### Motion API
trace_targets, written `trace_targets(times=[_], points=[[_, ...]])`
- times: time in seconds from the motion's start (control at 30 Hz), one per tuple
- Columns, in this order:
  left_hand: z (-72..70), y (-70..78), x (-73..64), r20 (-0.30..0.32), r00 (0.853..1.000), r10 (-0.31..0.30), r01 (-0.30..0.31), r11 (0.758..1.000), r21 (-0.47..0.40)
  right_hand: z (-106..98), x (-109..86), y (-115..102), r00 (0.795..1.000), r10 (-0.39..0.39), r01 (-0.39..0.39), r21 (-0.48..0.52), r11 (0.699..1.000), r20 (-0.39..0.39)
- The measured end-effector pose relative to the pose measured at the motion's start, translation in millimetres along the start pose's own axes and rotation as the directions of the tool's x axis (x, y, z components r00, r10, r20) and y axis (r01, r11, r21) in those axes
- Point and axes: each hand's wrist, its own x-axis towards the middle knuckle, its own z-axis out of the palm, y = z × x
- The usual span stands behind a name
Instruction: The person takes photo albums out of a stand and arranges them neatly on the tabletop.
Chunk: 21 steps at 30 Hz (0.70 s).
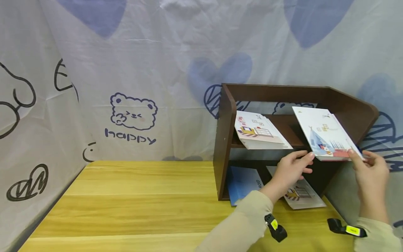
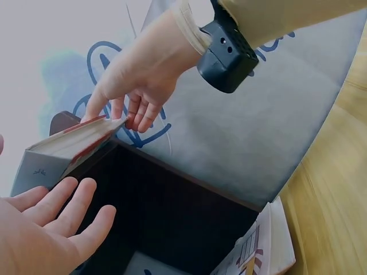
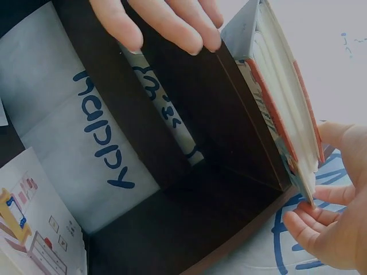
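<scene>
A white book with a blue tent drawing on its cover is tilted at the upper shelf's front. My right hand pinches its right corner, thumb on the cover and fingers below. My left hand is at the book's near left corner; its fingers are extended, and whether they touch the spine I cannot tell. In the right wrist view the book shows its page edges and red cover rims. Another white book with a yellow vehicle drawing lies on the same shelf, left of it.
A dark brown two-tier shelf stands on the wooden table. On its lower tier lie a blue book and a white book, both jutting past the front. A printed cloth hangs behind.
</scene>
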Motion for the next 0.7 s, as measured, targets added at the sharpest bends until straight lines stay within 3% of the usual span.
trace_targets(times=[0.2,0.7], points=[[6.6,2.9,3.2,0.003,0.998,-0.057,0.057,0.998,-0.034,0,-4.8,2,1.000,0.002,0.000,0.095,0.995,-0.016],[13.2,5.9,4.6,-0.032,0.999,-0.043,0.043,0.999,-0.004,-2,-7.5,12,1.000,0.017,-0.016,0.274,0.962,-0.001]])
